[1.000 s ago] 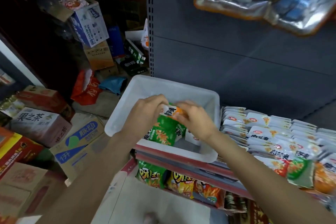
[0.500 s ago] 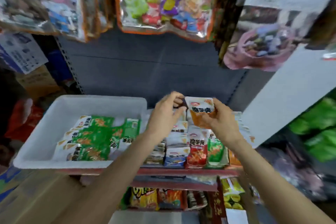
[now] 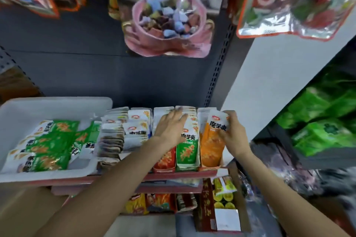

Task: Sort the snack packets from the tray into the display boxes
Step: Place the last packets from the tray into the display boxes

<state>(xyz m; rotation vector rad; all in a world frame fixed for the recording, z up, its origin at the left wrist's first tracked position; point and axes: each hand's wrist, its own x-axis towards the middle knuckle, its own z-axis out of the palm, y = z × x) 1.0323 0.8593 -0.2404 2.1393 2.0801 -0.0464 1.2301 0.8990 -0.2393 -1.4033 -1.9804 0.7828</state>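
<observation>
Nearest us, below the shelf edge [image 3: 173, 176], a lower shelf holds more snack packs, with a dark red box [image 3: 207, 206] to the right. Our two forearms reach up over that edge.

Our right hand [image 3: 234, 134] pinches an orange packet [image 3: 214, 127] by its upper right side, thumb and fingers curled around it. The packet stands nearly upright, its long axis running near to far and its white top leaning away from us, and it sits at the orange box [image 3: 210, 150], the rightmost of the row. That box lies against the white wall [image 3: 260, 90], so there is little room to its right.

Our left hand [image 3: 170, 127] lies flat, fingers straight, on the packets standing in the green box [image 3: 187, 150] and the red box [image 3: 164, 159] beside it, grasping nothing.

Left of the boxes lie stacks of white packets [image 3: 134, 131], then the white tray [image 3: 57, 107] with green packets [image 3: 50, 144] lying flat, pointing various ways.

Beyond the boxes the shelf runs to a dark back panel [image 3: 96, 67]; candy bags [image 3: 167, 23] hang overhead.
</observation>
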